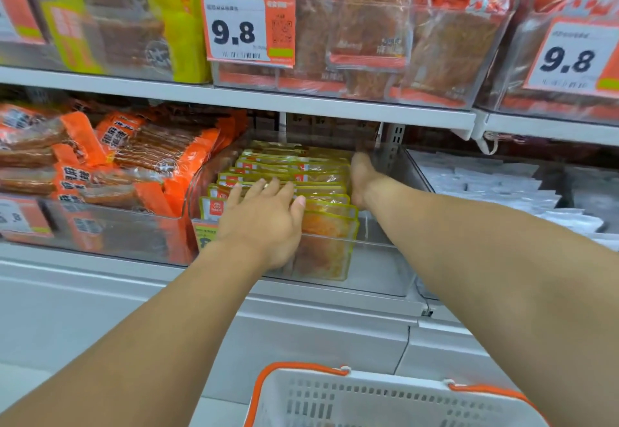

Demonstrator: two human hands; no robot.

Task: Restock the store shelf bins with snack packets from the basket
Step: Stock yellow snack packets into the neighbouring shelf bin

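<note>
Left hand [264, 215] flat on yellow packets [301, 175], right hand [360, 175] beside, one basket [385, 396]

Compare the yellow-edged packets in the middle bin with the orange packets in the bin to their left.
The yellow-edged packets stand upright in a tidy front-to-back row; the orange packets lie tilted in a loose heap. The yellow-edged packets are smaller, the orange packets longer. The left hand rests on the yellow-edged packets and the right hand reaches in beside them; neither touches the orange packets. Both sit in clear bins on the same shelf.
</note>
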